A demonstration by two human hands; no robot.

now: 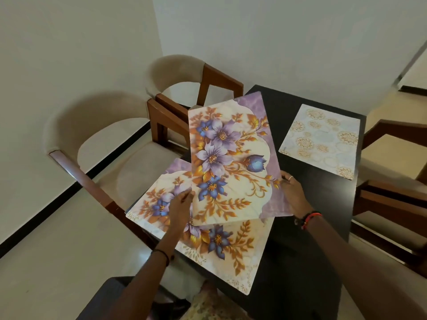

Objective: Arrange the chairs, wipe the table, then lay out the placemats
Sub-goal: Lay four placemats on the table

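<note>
A purple floral placemat (233,155) is lifted and tilted above the dark table (307,218). My right hand (292,195) grips its right edge, and my left hand (182,207) holds its lower left edge. Under it, a second floral placemat (231,248) lies flat at the table's near left, partly hidden by the raised one and overhanging the table's left edge. A pale placemat with gold medallions (320,140) lies flat at the far right of the table.
Two cream chairs with wooden arms stand along the table's left side, a near chair (101,139) and a far chair (182,77). Wooden chair frames (390,195) stand on the right side. White walls close the corner behind.
</note>
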